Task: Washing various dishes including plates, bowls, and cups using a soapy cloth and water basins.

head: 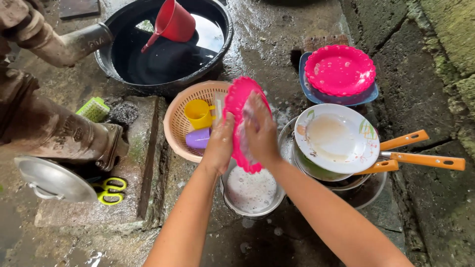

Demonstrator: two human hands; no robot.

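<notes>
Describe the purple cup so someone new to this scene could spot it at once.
Find the big black tub of water at the top. Just below it sits a peach basket; the purple cup lies inside, under a yellow cup, beside the left hand.

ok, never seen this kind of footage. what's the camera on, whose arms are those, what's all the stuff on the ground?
There is one picture, from a camera worn on a person's head, looking down at their own bare arms. The left hand has its grip on the edge of a pink scalloped plate, held on edge; the right hand presses on its soapy face. Below sits a metal bowl of suds. On the wet ground are a basket with a yellow cup and a purple cup, a black basin with a red scoop, and stacked plates and pans.
</notes>
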